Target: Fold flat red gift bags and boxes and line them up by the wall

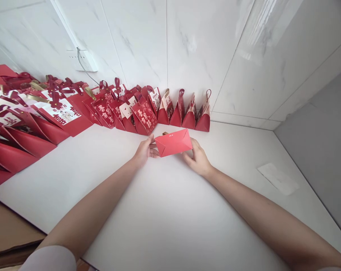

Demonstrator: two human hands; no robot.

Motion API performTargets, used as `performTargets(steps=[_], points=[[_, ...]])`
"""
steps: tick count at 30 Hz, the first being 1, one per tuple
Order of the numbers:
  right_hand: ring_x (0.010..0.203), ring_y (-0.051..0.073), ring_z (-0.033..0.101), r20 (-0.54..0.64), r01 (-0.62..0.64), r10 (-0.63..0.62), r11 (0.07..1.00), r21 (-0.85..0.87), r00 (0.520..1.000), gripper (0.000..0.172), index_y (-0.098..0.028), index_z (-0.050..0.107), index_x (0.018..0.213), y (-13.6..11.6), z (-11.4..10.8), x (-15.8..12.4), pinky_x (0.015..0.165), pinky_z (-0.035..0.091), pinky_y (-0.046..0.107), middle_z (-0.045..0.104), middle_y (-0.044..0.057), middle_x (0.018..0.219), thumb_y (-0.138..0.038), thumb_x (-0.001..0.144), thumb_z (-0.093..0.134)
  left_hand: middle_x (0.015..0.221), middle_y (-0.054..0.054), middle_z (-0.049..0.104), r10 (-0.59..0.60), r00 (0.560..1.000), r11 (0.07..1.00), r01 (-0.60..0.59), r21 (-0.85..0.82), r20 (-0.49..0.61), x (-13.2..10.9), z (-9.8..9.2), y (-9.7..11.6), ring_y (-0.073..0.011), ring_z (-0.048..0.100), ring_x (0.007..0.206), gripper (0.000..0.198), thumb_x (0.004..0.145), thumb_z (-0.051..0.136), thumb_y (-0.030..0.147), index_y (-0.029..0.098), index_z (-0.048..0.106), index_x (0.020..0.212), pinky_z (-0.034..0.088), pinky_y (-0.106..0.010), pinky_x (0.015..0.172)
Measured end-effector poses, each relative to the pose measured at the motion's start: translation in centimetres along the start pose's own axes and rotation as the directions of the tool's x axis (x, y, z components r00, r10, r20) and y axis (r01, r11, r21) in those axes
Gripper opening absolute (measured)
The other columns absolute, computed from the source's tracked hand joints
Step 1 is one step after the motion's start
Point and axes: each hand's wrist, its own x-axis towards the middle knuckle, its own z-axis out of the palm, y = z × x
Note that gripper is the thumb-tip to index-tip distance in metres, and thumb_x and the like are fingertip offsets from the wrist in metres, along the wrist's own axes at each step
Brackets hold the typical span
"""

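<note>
A red paper gift box [174,143] is held between my two hands above the white table, one folded end face turned toward me. My left hand [144,150] grips its left end, fingers partly behind it. At the right end, my right hand [197,157] has its thumb below and its fingers on the side edge. A bit of gold ribbon shows at the box's far upper edge; its other sides are hidden. Just beyond stands a row of similar red gift boxes [144,116] with ribbon loops on top.
Many more red boxes [50,131] crowd the table's left side. A thin white sheet [277,178] lies on the white table [170,226] at right. Behind is a marbled tile wall with a socket [86,61] and cable; cardboard [9,226] sits at lower left.
</note>
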Motion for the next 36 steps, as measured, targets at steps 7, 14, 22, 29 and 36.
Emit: performTargets(steps=[7,14,22,29,36], points=[[0.136,0.031,0.042,0.023,0.129,-0.129,0.992,-0.013,0.991,0.060,-0.024,0.033,0.149,-1.4,-0.8,0.2,0.112,0.038,0.053,0.044,0.013,0.149,-0.040,0.096,0.054,0.122,-0.011,0.069,0.056,0.997,0.995,-0.051,-0.086,0.048,-0.2,0.5,-0.2,-0.0294,0.067,0.107,0.067,0.082,0.053,0.070,0.020,0.064,0.126,0.056,-0.036,0.075],[0.141,0.029,0.038,0.074,0.433,-0.430,0.858,-0.276,0.900,0.048,-0.036,0.053,0.138,-2.7,-0.3,-0.4,0.111,0.040,0.051,0.035,0.007,0.156,-0.015,0.095,0.054,0.158,0.002,0.035,0.332,0.881,0.937,-0.266,-0.228,0.336,-1.3,1.0,-0.8,-0.0273,0.032,0.146,0.066,0.089,0.052,0.062,0.034,0.040,0.147,0.035,-0.043,0.116],[0.124,0.021,0.056,0.198,0.638,-0.607,0.742,-0.205,0.770,0.030,-0.025,0.062,0.123,-3.3,0.1,-0.6,0.110,0.044,0.042,0.067,0.006,0.120,-0.020,0.094,0.057,0.156,-0.010,0.033,0.563,0.728,0.746,-0.652,0.138,0.391,-0.4,0.8,-2.0,-0.0333,0.037,0.141,0.090,0.081,0.063,0.059,0.031,0.021,0.155,0.038,-0.050,0.112],[0.123,0.029,0.053,-0.394,0.265,-0.287,0.958,-0.111,0.873,0.039,-0.026,0.049,0.125,-5.0,-1.4,0.1,0.109,0.038,0.058,0.052,0.012,0.128,-0.025,0.088,0.060,0.147,-0.018,0.034,0.796,0.566,0.171,-0.550,0.817,0.214,-2.7,2.1,-1.3,-0.0392,0.038,0.135,0.115,0.059,0.083,0.049,0.026,0.023,0.154,0.032,-0.056,0.111],[0.116,0.029,0.058,-0.292,0.244,-0.262,0.965,-0.098,0.920,0.040,-0.027,0.049,0.128,-6.7,-4.9,2.7,0.107,0.039,0.056,0.063,0.009,0.120,-0.027,0.090,0.061,0.150,-0.016,0.029,0.818,0.376,-0.206,-0.517,0.831,0.436,-3.5,2.8,-1.4,-0.0395,0.038,0.136,0.092,0.068,0.077,0.048,0.033,0.035,0.148,0.019,-0.060,0.116]])
